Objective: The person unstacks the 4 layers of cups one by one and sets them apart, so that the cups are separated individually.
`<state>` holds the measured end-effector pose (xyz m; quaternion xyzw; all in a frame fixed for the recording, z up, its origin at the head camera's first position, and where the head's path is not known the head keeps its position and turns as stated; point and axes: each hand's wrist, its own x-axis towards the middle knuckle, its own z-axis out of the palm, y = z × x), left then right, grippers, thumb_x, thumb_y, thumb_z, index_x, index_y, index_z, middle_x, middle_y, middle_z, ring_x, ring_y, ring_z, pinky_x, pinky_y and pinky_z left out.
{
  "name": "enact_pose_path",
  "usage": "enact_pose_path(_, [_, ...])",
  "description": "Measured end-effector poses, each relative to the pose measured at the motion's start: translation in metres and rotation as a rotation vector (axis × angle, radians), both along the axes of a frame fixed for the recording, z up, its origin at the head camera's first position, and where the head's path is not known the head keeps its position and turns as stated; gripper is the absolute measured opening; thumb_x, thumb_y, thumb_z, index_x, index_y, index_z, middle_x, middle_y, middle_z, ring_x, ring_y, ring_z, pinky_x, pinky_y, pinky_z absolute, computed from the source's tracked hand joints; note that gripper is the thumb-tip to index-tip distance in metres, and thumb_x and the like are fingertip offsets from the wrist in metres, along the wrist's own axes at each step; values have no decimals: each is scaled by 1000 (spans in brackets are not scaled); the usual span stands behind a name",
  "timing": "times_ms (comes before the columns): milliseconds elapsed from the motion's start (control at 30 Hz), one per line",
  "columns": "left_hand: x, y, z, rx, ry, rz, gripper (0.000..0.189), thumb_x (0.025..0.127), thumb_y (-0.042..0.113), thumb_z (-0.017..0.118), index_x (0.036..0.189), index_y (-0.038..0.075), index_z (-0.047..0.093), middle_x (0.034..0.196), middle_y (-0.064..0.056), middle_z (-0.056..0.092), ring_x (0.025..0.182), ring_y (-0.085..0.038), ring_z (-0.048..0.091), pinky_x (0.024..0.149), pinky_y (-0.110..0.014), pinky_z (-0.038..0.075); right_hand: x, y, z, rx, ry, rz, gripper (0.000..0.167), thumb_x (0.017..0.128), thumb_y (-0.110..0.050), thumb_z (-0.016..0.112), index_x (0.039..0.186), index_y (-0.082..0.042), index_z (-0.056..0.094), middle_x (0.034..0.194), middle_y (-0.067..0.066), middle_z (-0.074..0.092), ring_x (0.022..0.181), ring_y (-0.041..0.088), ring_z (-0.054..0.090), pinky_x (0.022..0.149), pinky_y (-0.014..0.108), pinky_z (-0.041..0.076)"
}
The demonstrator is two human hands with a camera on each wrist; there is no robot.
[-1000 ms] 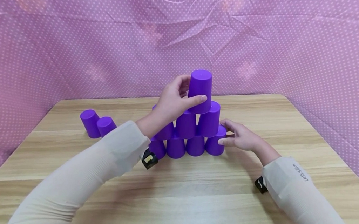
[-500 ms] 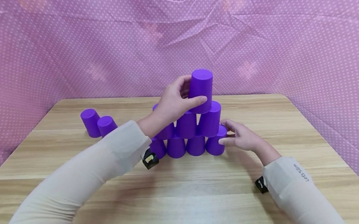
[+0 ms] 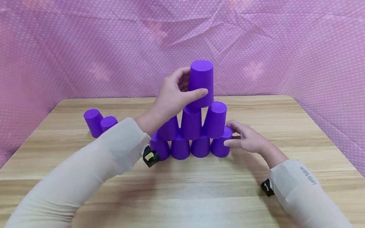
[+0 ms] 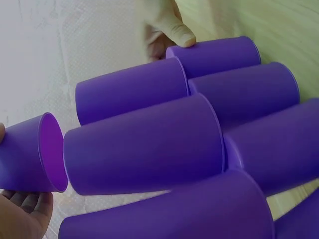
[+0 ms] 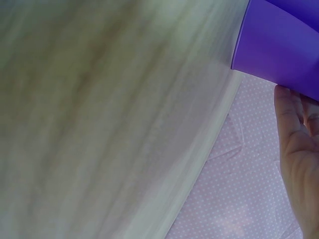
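Note:
In the head view my left hand grips an upside-down purple cup, thumb across its front and fingers behind. That cup is raised over a middle row of three upside-down cups; the left wrist view shows its open rim beside the base of a middle-row cup. Below them stands a bottom row of several cups. My right hand holds the rightmost bottom cup lightly between thumb and fingers. Its fingertips meet the cup wall in the right wrist view.
Two more purple cups stand at the left, one partly behind my left sleeve. The wooden table ends at a pink dotted cloth at the back and sides. A black wrist device hangs near the bottom-row cups.
My left hand has lifted the top cup upward and slightly left, away from the middle row. My right hand has stayed at the bottom right cup.

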<state>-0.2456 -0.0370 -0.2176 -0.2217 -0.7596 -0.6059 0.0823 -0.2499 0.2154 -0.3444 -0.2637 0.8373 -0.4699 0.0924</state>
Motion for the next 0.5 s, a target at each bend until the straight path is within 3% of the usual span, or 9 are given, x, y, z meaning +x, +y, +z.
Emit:
enact_pose_path(233, [-1, -14, 9, 1, -5, 16, 56, 76, 11, 76, 126, 5, 51, 113, -12, 63, 101, -20, 61, 90, -25, 51, -2, -1, 0, -6, 8, 9, 46, 83, -5, 66, 122, 7, 45, 111, 18, 55, 108, 24, 50, 99, 44, 45])
enact_pose_path(500, [1, -43, 22, -22, -3, 95, 58, 77, 13, 76, 128, 7, 50, 117, -11, 61, 103, -19, 60, 92, -28, 50, -2, 0, -1, -20, 43, 24, 49, 82, -12, 69, 122, 5, 45, 109, 15, 55, 104, 19, 51, 95, 44, 48])
